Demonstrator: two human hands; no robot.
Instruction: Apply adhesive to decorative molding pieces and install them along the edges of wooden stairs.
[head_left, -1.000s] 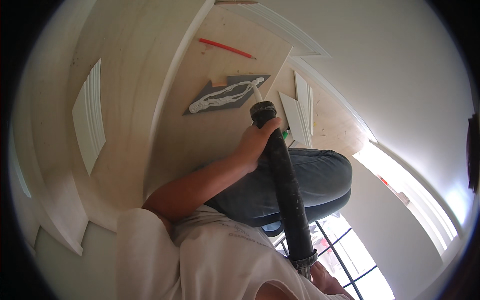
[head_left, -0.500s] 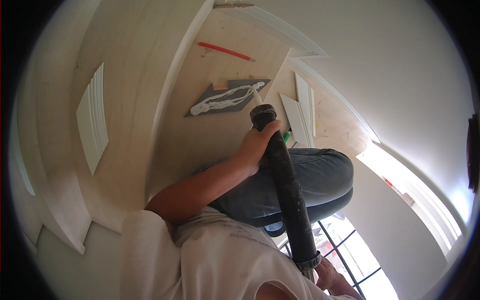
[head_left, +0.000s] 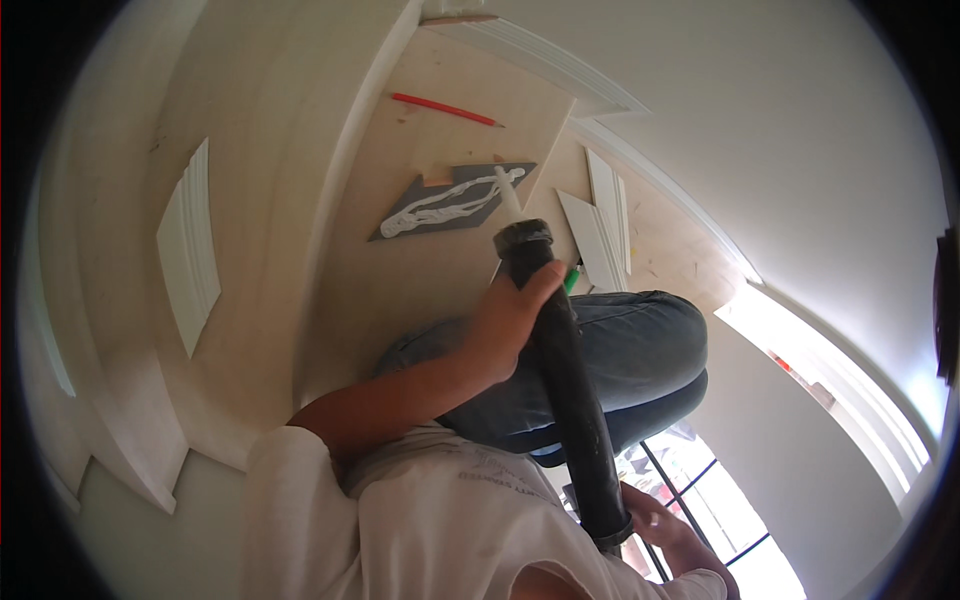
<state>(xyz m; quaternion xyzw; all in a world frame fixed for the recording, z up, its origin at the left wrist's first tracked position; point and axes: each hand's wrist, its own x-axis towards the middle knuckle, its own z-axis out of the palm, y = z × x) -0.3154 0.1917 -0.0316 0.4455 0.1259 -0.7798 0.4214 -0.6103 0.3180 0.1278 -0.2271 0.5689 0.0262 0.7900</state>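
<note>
A long black caulking gun [head_left: 572, 390] slants from the lower right up to the middle, its pale nozzle [head_left: 508, 195] over the right end of a grey notched moulding piece [head_left: 480, 212]. Loops of white adhesive [head_left: 440, 212] lie along that piece. My left hand [head_left: 520, 315] is wrapped round the barrel behind the front collar. My right hand [head_left: 655, 522] is closed at the gun's rear end, its grip partly hidden by the barrel. Whether the nozzle tip touches the adhesive I cannot tell.
A red pencil [head_left: 447, 109] lies on the wooden step beyond the grey piece. White moulding offcuts [head_left: 594, 235] lie to the right, beside a green-handled item [head_left: 572, 279]. Another white offcut [head_left: 190, 255] rests on the left step. A white wall [head_left: 760, 130] bounds the right side.
The gun's front collar has shifted slightly toward me, with more of the nozzle showing. My right hand has moved up a little at the rear of the gun. The adhesive looks much the same.
</note>
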